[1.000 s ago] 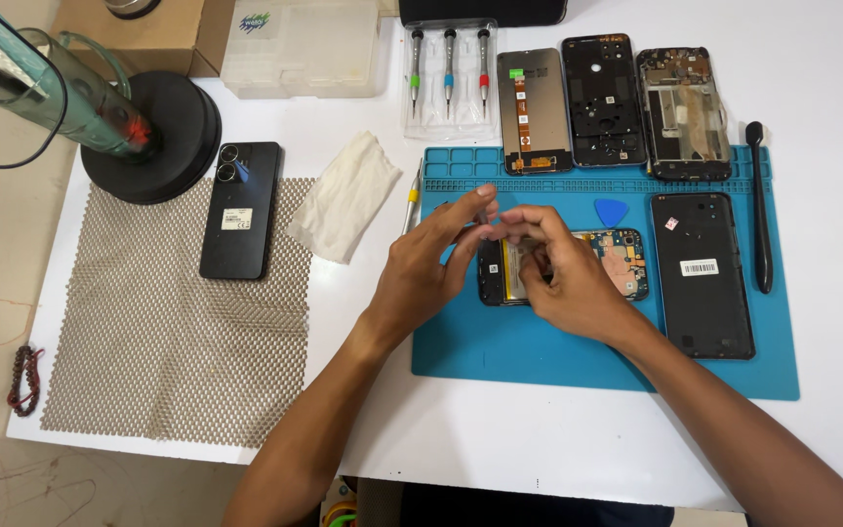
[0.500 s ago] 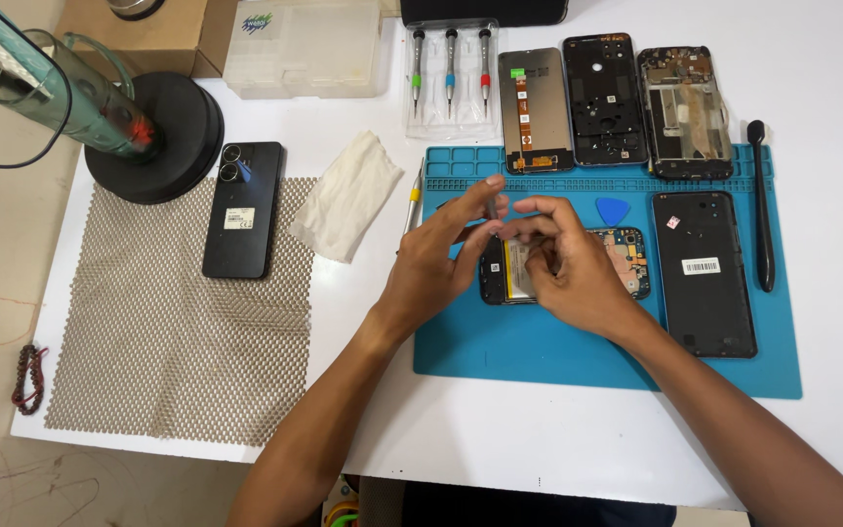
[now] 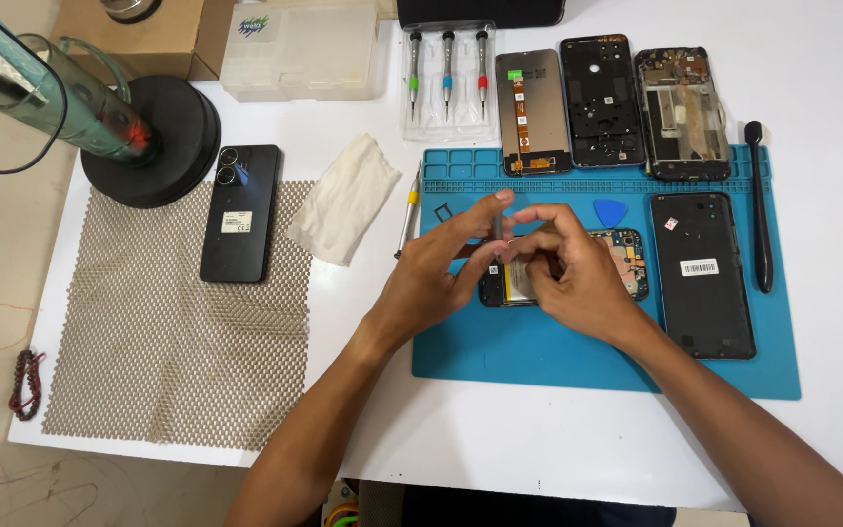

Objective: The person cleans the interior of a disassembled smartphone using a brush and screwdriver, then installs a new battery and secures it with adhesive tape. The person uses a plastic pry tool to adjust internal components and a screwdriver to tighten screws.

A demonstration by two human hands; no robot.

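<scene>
An opened phone body [image 3: 626, 263] with its circuit board and battery showing lies on the blue repair mat [image 3: 578, 351]. Both my hands hover over its left half. My left hand [image 3: 441, 273] and my right hand [image 3: 568, 273] meet fingertip to fingertip and pinch a small thin grey strip [image 3: 497, 229] between them, just above the phone. Most of the battery is hidden under my fingers.
A black back cover [image 3: 702, 273], a blue pick [image 3: 610, 212] and a black spudger [image 3: 759, 210] lie right of the phone. A screen panel [image 3: 531, 112] and two frames [image 3: 602, 98] sit at the mat's top. A screwdriver set [image 3: 446, 73], cloth [image 3: 343, 200], black phone [image 3: 241, 213] and mesh mat [image 3: 168, 322] lie left.
My hands have stayed over the phone; the fingertips have shifted only slightly around the small strip. Nothing else on the table has moved.
</scene>
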